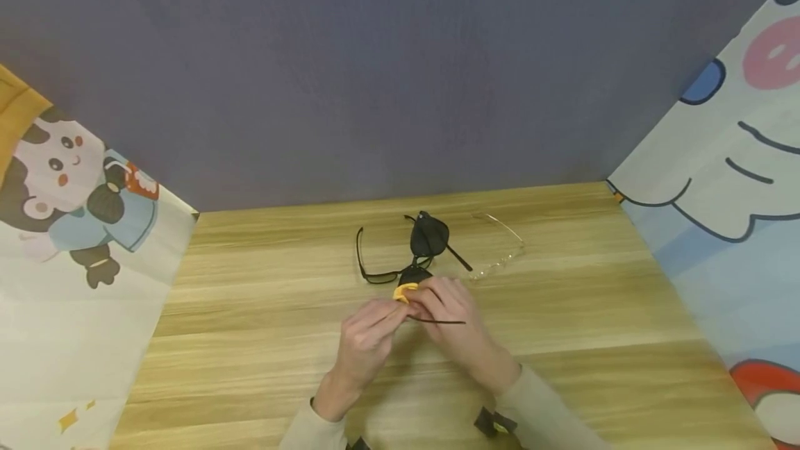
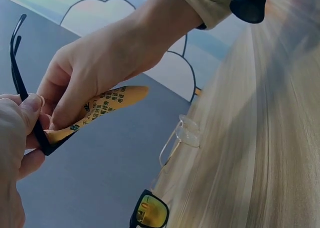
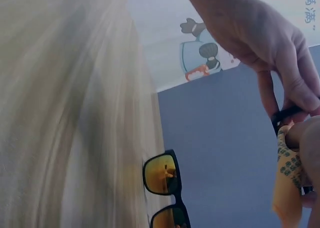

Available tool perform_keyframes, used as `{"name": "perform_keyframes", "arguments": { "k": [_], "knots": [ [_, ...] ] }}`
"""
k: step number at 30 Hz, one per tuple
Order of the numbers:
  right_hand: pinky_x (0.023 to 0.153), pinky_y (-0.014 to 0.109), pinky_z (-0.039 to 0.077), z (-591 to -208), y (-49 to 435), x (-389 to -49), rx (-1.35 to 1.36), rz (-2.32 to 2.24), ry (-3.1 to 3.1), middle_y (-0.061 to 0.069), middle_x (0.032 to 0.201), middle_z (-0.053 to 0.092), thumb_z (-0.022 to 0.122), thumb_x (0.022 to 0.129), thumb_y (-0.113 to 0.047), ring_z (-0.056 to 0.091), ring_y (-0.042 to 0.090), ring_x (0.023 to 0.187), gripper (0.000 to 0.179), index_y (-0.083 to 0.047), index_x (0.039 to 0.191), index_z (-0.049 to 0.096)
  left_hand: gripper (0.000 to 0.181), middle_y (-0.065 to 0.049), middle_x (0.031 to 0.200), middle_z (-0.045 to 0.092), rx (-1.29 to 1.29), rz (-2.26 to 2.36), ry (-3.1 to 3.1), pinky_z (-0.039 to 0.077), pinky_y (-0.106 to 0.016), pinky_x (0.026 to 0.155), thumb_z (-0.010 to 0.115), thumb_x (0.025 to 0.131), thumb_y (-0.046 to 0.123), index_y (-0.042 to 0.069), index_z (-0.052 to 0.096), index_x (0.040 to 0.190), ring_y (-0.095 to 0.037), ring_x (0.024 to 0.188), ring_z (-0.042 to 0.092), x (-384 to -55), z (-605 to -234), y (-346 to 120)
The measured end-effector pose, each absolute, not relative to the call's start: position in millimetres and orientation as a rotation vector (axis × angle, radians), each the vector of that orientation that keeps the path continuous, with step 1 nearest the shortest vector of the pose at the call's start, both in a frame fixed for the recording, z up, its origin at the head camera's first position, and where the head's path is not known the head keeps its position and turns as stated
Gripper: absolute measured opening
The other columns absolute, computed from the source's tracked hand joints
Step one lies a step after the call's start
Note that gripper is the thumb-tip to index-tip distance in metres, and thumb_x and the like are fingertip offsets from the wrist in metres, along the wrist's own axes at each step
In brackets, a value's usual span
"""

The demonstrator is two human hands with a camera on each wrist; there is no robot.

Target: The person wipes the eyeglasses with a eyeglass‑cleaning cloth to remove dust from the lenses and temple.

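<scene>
A pair of black sunglasses is raised in front of me, its lenses one above the other in the head view. My left hand pinches its frame near a hinge, and one thin temple sticks out past the fingers. My right hand holds a yellow-orange cloth against the nearer lens. Dark printed characters cover this cloth in the left wrist view. Most of that lens is hidden by the cloth and fingers.
Behind the hands, a second black pair of sunglasses lies on the wooden table; its lenses look mirrored yellow in the wrist views. Thin wire-framed glasses lie right of it. A grey wall rises at the back, with cartoon-printed panels at both sides.
</scene>
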State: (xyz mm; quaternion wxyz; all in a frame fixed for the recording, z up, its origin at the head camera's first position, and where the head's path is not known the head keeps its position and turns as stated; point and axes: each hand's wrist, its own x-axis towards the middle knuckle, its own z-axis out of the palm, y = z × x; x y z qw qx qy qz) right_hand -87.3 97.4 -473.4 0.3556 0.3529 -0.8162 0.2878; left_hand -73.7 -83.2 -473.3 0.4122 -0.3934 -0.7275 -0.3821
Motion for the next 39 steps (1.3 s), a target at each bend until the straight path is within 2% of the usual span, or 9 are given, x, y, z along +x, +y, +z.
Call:
{"name": "perform_keyframes", "arguments": {
  "k": [5,13,21,30,39],
  "knots": [
    [0.061,0.031,0.042,-471,102,-96,0.833,0.726,-2.068,0.004,0.092,0.066,0.055,0.108,-0.023,0.061,0.021,0.077,0.024,-0.006,0.101,0.072,0.022,-0.008,0.085,0.077,-0.990,-0.960,-1.846,0.063,-0.020,0.074,0.062,0.102,0.010,0.001,0.080,0.092,-0.017,0.072,0.071,-70,-471,-82],
    [0.058,0.030,0.041,-468,104,-97,0.820,0.729,-2.076,0.004,0.092,0.066,0.057,0.106,-0.020,0.060,0.021,0.074,0.022,-0.006,0.101,0.072,0.022,-0.007,0.086,0.078,-0.960,-0.979,-1.857,0.063,-0.020,0.073,0.062,0.102,0.010,0.002,0.080,0.092,-0.016,0.072,0.071,-68,-469,-80],
    [0.065,0.030,0.044,-472,96,-85,0.897,0.795,-2.093,0.001,0.092,0.066,0.054,0.108,-0.034,0.059,0.019,0.077,0.033,-0.008,0.101,0.073,0.022,-0.012,0.086,0.077,-0.951,-0.976,-1.813,0.063,-0.022,0.074,0.063,0.102,0.008,-0.003,0.079,0.092,-0.020,0.072,0.072,-72,-472,-79],
    [0.068,0.028,0.042,-473,96,-84,0.892,0.816,-2.076,0.000,0.093,0.066,0.054,0.106,-0.039,0.058,0.017,0.077,0.036,-0.009,0.102,0.073,0.021,-0.013,0.086,0.077,-0.961,-0.985,-1.797,0.063,-0.022,0.074,0.063,0.101,0.007,-0.003,0.079,0.092,-0.021,0.072,0.072,-73,-472,-78],
    [0.064,0.031,0.041,-471,103,-98,0.841,0.788,-2.045,0.003,0.090,0.066,0.062,0.104,-0.021,0.059,0.020,0.075,0.018,-0.007,0.100,0.073,0.021,-0.009,0.085,0.077,-0.963,-0.971,-1.816,0.063,-0.022,0.073,0.063,0.101,0.008,0.000,0.080,0.090,-0.018,0.072,0.072,-71,-472,-76]
  ]
}}
